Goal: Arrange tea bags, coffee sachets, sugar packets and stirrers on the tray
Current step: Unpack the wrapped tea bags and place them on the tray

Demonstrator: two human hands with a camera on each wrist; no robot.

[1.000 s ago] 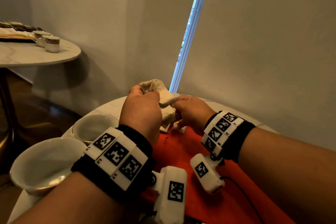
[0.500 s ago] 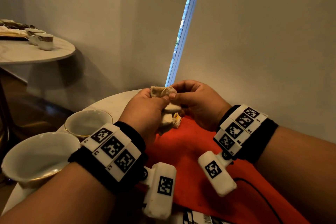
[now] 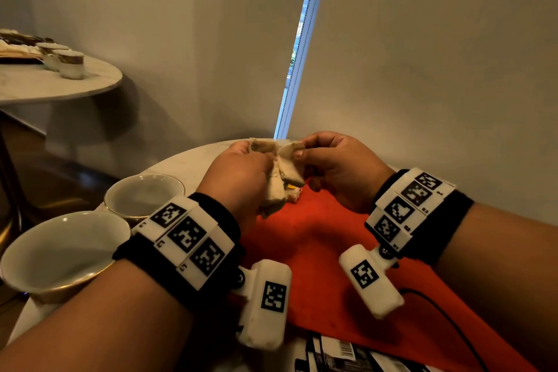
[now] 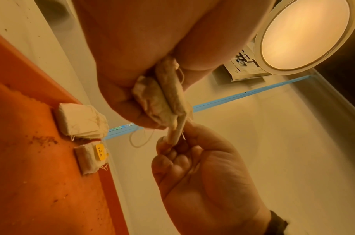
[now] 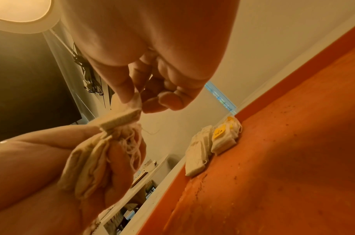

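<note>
Head view looks down from above; both wrist views look up, close, sharing the tray (image 4: 31, 174) corner

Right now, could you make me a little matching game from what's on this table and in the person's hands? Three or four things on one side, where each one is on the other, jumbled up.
Things:
1. bunch of beige paper tea bags
2. single beige tea bag
3. tea bag with yellow TEA tag
4. two white gold-rimmed cups

Places:
A. lying at the orange tray's far edge
B. gripped in the left hand
C. standing left of the tray
D. pinched by the right hand

Pairs: 1-B, 2-D, 3-A, 4-C
</note>
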